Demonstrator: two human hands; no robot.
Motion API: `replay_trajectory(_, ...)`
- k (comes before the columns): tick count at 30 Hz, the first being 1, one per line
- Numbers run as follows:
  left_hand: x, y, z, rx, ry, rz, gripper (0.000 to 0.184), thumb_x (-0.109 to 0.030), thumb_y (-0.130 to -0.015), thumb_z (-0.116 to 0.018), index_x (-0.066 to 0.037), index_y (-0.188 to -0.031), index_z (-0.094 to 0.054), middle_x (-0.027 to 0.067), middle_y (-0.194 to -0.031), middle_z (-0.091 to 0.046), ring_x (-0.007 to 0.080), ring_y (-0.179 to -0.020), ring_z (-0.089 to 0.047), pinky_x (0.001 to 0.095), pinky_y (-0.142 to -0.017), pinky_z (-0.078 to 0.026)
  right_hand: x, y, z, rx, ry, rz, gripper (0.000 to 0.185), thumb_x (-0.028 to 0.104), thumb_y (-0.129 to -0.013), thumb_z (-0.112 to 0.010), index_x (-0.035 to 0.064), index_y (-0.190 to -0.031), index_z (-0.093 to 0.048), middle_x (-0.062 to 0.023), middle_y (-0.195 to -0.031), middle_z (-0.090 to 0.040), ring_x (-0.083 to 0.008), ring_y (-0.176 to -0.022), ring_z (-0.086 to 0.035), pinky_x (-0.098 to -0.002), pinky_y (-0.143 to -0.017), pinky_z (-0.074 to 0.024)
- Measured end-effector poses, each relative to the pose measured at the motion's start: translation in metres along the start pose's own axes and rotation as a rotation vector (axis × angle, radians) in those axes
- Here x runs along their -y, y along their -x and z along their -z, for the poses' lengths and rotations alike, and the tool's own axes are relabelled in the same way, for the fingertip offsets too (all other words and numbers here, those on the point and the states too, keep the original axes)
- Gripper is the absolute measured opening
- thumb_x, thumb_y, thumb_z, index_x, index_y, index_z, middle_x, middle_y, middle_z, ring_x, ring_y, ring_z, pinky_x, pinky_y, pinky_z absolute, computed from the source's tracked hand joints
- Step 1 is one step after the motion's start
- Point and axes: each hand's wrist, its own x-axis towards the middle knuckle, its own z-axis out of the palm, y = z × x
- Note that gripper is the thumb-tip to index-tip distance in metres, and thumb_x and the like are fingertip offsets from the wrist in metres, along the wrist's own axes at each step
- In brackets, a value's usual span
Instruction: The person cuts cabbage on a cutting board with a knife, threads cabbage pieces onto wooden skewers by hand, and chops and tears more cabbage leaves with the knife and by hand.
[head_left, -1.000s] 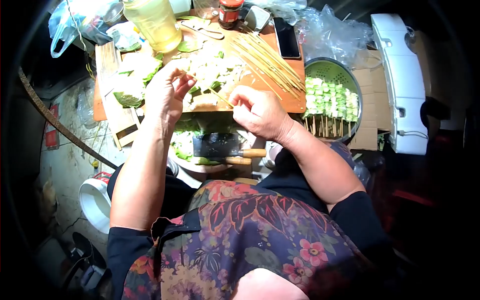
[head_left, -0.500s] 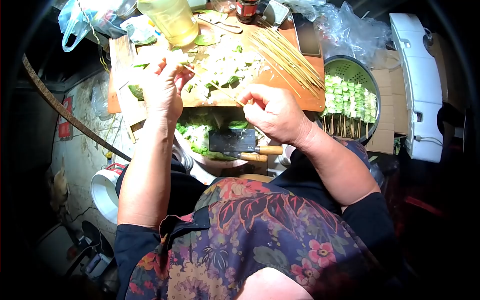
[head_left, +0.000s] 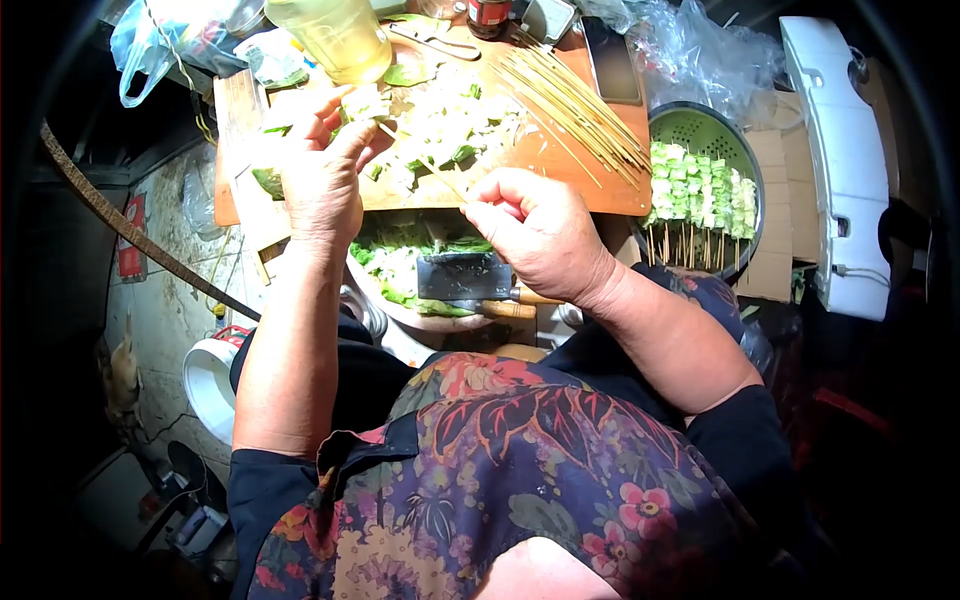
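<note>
My left hand [head_left: 325, 185] pinches pale green leafy vegetable pieces [head_left: 366, 103] above the left of the wooden board. A thin bamboo skewer [head_left: 432, 170] runs from those pieces down to my right hand [head_left: 540, 230], whose thumb and fingers are closed on its near end. Whether the tip passes right through the leaf is hard to see under the glare. Loose cut vegetable pieces [head_left: 465, 110] lie spread on the board just beyond both hands. A bundle of bare bamboo skewers [head_left: 575, 105] rests on the board's right side.
Right of the board, a green colander [head_left: 735, 150] holds several loaded vegetable skewers [head_left: 700, 195]. Below the board edge, a cleaver [head_left: 462, 277] lies over a basin of greens [head_left: 390, 275]. A yellowish jug [head_left: 335, 40], a jar [head_left: 490, 15] and a dark phone-like slab [head_left: 612, 65] stand farther back.
My right hand has shifted slightly left with the skewer, toward my left hand. The vegetable pieces now show higher above my left fingers, which have spread a little around them.
</note>
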Motion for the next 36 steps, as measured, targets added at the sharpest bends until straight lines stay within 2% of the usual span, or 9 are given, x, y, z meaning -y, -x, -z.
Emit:
replay_trajectory(4,-0.003,0.003,-0.007,0.002,0.023,-0.035,0.044,-0.003,-0.084,-0.065,0.003,-0.124,-0.05,0.014,-0.107,-0.061,0.0193,-0.09,-0.065,0.0333,-0.081,-0.056,0.0,-0.001,-0.001,-0.022,-0.052,-0.005,0.009,0.011,-0.091,-0.059,0.0018,-0.088,-0.06,0.0088,-0.062,-0.046,0.0004,-0.055,-0.038,-0.0185,-0.049,-0.032)
replay_trajectory(10,0.004,0.013,-0.012,0.126,0.107,0.165,0.046,0.002,-0.077,-0.07,0.002,-0.12,-0.054,0.0149,-0.109,-0.061,0.0208,-0.09,-0.065,0.0293,-0.08,-0.054,-0.003,-0.005,-0.005,-0.047,-0.13,0.012,0.012,0.013,-0.092,-0.057,0.0024,-0.088,-0.06,0.0069,-0.061,-0.049,-0.0012,-0.052,-0.042,-0.0191,-0.048,-0.0346)
replay_trajectory(12,0.005,0.032,-0.033,0.178,0.0,0.153,0.046,0.004,-0.075,-0.072,0.005,-0.117,-0.055,0.0153,-0.108,-0.06,0.0208,-0.089,-0.065,0.0294,-0.082,-0.054,-0.006,-0.011,-0.005,-0.088,-0.133,-0.012,0.013,0.014,-0.092,-0.057,0.0027,-0.087,-0.06,0.0059,-0.061,-0.05,-0.0018,-0.051,-0.043,-0.0194,-0.048,-0.0355)
replay_trajectory(13,0.003,0.036,-0.039,0.176,0.09,0.193,0.048,0.005,-0.073,-0.074,0.006,-0.116,-0.054,0.0149,-0.108,-0.06,0.0196,-0.089,-0.065,0.0289,-0.083,-0.053,-0.008,-0.014,-0.004,-0.123,-0.133,-0.032,0.014,0.015,-0.093,-0.056,0.003,-0.086,-0.06,0.0048,-0.06,-0.051,-0.0024,-0.051,-0.044,-0.0197,-0.048,-0.0365)
replay_trajectory(18,0.008,0.028,-0.036,0.168,-0.032,0.122,0.045,0.004,-0.075,-0.072,0.006,-0.116,-0.054,0.0141,-0.109,-0.061,0.0184,-0.092,-0.064,0.0284,-0.084,-0.052,-0.002,-0.024,0.003,-0.07,-0.006,-0.019,0.018,0.019,-0.092,-0.057,0.0039,-0.083,-0.061,0.0029,-0.059,-0.053,-0.0031,-0.052,-0.048,-0.0197,-0.049,-0.0386)
replay_trajectory(20,0.01,0.02,-0.033,0.142,-0.067,0.045,0.043,0.003,-0.076,-0.072,0.006,-0.115,-0.054,0.0144,-0.107,-0.062,0.0183,-0.092,-0.064,0.0285,-0.084,-0.052,0.008,-0.025,0.005,0.008,-0.051,-0.198,0.019,0.019,-0.092,-0.056,0.0033,-0.083,-0.063,0.0028,-0.058,-0.053,-0.0036,-0.052,-0.048,-0.0204,-0.048,-0.0387)
replay_trajectory(25,0.018,0.012,-0.022,0.087,-0.088,0.143,0.04,0.002,-0.076,-0.072,0.008,-0.112,-0.054,0.0136,-0.103,-0.063,0.0181,-0.093,-0.063,0.029,-0.086,-0.051,-0.007,-0.023,0.0,0.018,-0.055,-0.135,0.02,0.018,-0.092,-0.056,0.002,-0.084,-0.064,0.0031,-0.058,-0.052,-0.0036,-0.05,-0.045,-0.0213,-0.048,-0.0381)
replay_trajectory(30,0.025,0.037,-0.032,0.225,-0.088,0.247,0.043,0.0,-0.075,-0.075,0.005,-0.112,-0.054,0.0114,-0.1,-0.064,0.016,-0.091,-0.063,0.0272,-0.082,-0.051,-0.018,-0.022,0.004,-0.017,0.033,-0.145,0.021,0.018,-0.091,-0.055,0.0021,-0.08,-0.064,0.0028,-0.058,-0.052,-0.0044,-0.05,-0.046,-0.022,-0.048,-0.0381)
replay_trajectory(36,0.022,0.031,-0.029,0.274,-0.129,0.221,0.042,-0.005,-0.079,-0.071,0.005,-0.116,-0.054,0.012,-0.099,-0.064,0.0146,-0.089,-0.062,0.026,-0.079,-0.05,-0.032,-0.035,0.006,-0.077,0.05,-0.118,0.021,0.019,-0.09,-0.056,0.0013,-0.083,-0.066,0.0031,-0.058,-0.052,-0.0048,-0.049,-0.045,-0.0222,-0.046,-0.0367)
